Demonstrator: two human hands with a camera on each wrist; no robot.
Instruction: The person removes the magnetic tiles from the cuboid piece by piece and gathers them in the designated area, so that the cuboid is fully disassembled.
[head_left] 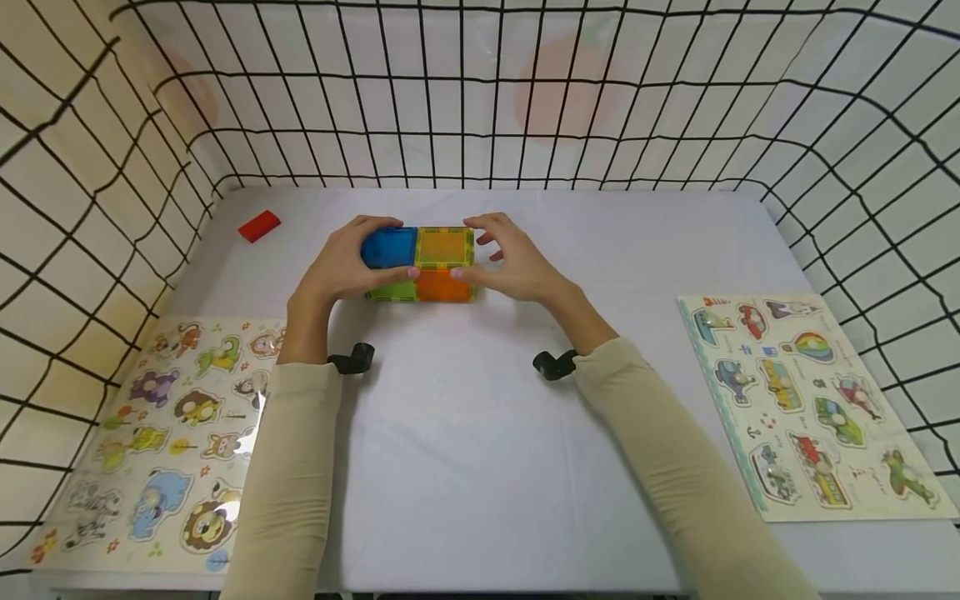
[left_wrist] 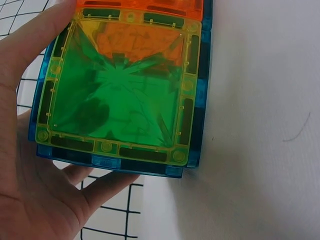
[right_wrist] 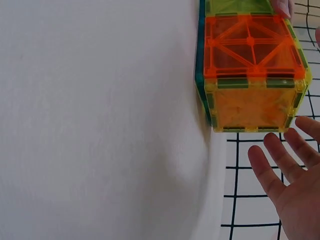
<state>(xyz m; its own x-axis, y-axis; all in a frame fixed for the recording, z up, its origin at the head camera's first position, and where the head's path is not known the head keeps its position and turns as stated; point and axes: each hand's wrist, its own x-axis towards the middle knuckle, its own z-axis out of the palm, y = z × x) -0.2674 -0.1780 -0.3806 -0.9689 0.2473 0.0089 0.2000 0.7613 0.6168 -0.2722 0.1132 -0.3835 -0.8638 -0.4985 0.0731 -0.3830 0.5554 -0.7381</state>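
A box of see-through magnetic tiles [head_left: 444, 247] rests on the white table, blue and yellow above, green and orange toward me. My left hand [head_left: 339, 258] grips its left end, thumb along the near side and fingers bent around the far side. In the left wrist view a green tile [left_wrist: 117, 95] with a yellow-green frame closes that end. Around the right end my right hand [head_left: 517, 258] is spread, its thumb overlapping the orange tile in the head view. The right wrist view shows its fingers [right_wrist: 285, 160] apart from the amber end tile [right_wrist: 252, 107].
A red block [head_left: 259, 227] lies at the back left. An animal puzzle board [head_left: 180, 446] sits at the left, partly under the left sleeve, and a vehicle puzzle board [head_left: 798, 400] at the right. Black wire mesh [head_left: 491, 129] encloses the back and sides.
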